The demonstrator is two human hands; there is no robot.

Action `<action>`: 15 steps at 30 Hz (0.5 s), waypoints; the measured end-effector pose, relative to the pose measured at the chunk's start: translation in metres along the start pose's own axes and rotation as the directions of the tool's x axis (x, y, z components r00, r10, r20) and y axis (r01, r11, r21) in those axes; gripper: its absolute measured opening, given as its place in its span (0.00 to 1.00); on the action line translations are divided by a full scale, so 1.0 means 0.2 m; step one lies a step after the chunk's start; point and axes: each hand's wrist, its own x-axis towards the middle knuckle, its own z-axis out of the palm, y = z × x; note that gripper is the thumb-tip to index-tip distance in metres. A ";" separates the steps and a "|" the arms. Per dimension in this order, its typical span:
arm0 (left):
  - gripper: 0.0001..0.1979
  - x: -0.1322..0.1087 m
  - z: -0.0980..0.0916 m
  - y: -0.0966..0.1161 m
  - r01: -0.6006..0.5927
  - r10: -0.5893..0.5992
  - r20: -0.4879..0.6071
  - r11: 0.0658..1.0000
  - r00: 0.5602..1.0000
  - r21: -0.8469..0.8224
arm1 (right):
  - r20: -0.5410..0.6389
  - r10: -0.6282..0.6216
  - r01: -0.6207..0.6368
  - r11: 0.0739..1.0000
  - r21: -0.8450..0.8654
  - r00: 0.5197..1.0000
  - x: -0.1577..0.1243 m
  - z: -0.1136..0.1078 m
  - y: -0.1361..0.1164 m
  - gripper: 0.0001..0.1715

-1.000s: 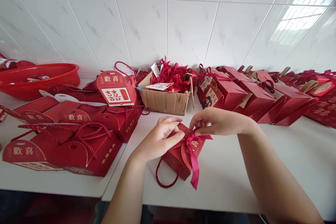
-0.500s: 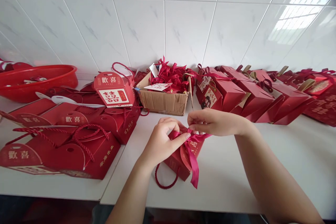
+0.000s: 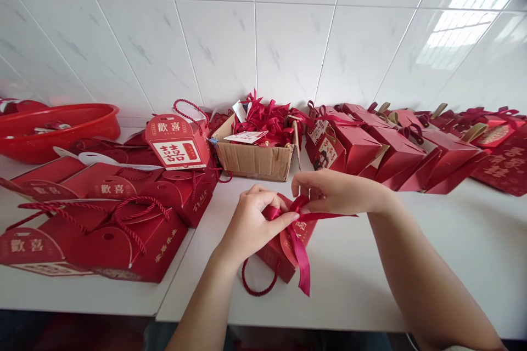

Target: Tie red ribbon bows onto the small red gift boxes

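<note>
A small red gift box (image 3: pixel 284 255) lies on the white table in front of me, its twisted cord handle (image 3: pixel 260 292) looping out toward the near left. Across its top runs a crimson satin ribbon (image 3: pixel 302 263), with one tail hanging down the front and another stretching right. My left hand (image 3: pixel 259 219) pinches the ribbon between thumb and fingers over the box. On the other side, my right hand (image 3: pixel 325 189) holds the ribbon near the knot, its fingers curled and partly hiding the loop.
Behind the box stands a cardboard carton (image 3: pixel 255 160) full of crimson ribbons. Assembled red gift boxes (image 3: pixel 102 241) crowd the left, with a red plastic basin (image 3: pixel 82 123) behind them. A row of ribboned red boxes (image 3: pixel 395 148) lines the tiled wall (image 3: pixel 288 38) at right.
My right hand has shifted slightly and its fingers have changed their hold. A loop now stands up by the knot, and the right ribbon tail reaches farther right.
</note>
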 end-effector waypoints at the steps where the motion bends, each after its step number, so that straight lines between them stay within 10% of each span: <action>1: 0.13 0.00 0.00 0.00 -0.008 0.008 -0.001 1.000 1.000 0.009 | -0.029 0.001 0.000 1.000 0.007 1.000 0.00 0.00 0.00 0.08; 15: 0.13 0.00 0.01 -0.01 -0.029 0.030 -0.016 0.999 0.999 0.040 | 0.067 0.127 -0.115 0.981 -0.159 0.990 -0.06 -0.01 -0.01 0.13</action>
